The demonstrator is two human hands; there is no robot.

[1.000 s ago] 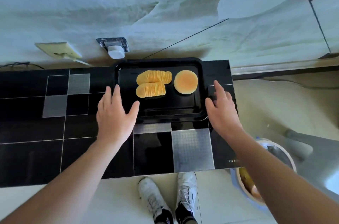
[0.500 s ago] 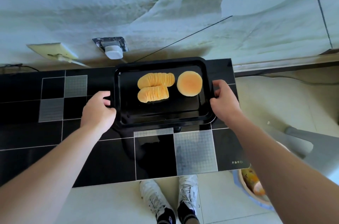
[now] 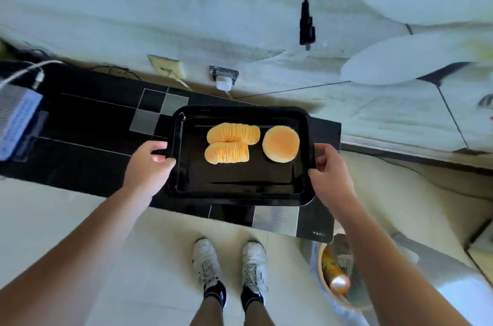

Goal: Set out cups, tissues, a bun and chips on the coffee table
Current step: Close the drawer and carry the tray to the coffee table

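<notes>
Left hand (image 3: 149,165) grips the tray (image 3: 240,184) by its left handle; right hand (image 3: 329,173) grips the right rim. Tray long axis runs hand to hand, over the black counter (image 3: 88,154). On it: chips (image 3: 230,142) toward the left hand, bun (image 3: 280,143) toward the right. Wall plug (image 3: 223,80) beyond the tray; bin (image 3: 344,275) right of it, on the floor.

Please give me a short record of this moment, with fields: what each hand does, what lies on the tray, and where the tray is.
left hand: left hand grips the tray's left handle
right hand: right hand grips the tray's right handle
tray: black tray, over the black tiled counter
on tray: two rows of chips, left; a bun, right
cups, tissues: not in view
</notes>
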